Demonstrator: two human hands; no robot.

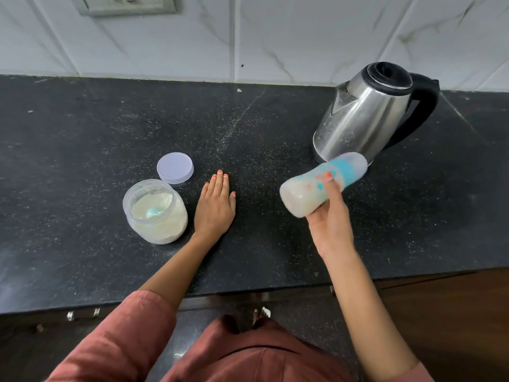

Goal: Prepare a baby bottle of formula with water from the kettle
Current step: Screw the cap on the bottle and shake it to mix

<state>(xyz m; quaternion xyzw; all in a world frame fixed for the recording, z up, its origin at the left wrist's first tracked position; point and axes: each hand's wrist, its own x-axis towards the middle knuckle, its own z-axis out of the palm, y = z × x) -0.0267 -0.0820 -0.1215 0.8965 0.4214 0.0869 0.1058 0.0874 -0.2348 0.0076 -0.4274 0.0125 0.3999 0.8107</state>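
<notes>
Bottle point(322, 186) of milky formula, capped in blue and clear plastic, is tilted in the air above the counter's right half, just in front of the kettle point(366, 117). The right hand point(330, 216) wraps its waist, fingers closed round it; its outline is blurred, so it is probably being shaken. Filled, it looks moderately heavy, stiff and smooth, perhaps slippery if wet; the narrow waist is the sound place to grip. The left hand point(216, 206) lies flat and spread on the counter point(82, 133), holding nothing, beside the open formula jar point(155, 212) and its lid point(175, 167). Speckled black stone runs back to a tiled wall.
</notes>
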